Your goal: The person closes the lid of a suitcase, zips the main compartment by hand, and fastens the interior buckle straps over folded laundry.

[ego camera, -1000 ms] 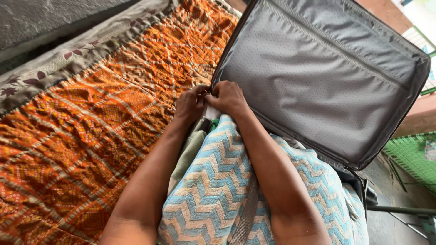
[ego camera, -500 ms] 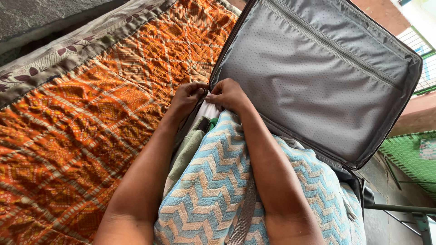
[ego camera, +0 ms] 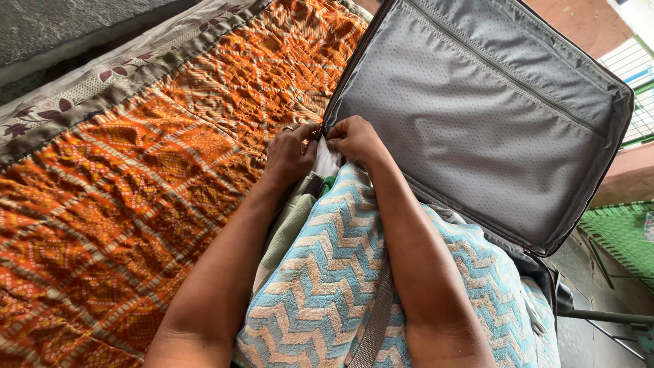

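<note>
Both hands have crept a bit further up toward the suitcase hinge corner since a second ago, otherwise nothing's changed. Left hand point(ego camera: 289, 153) and right hand point(ego camera: 354, 138) are pinched together on something small at the case point(ego camera: 477, 123) edge, about 11 o'clock of the chevron towel point(ego camera: 320, 272); can't tell what exactly. Case looks stuffed full, lid open, so closing is left. Orange quilt point(ego camera: 136, 191) at 9 o'clock.
</note>
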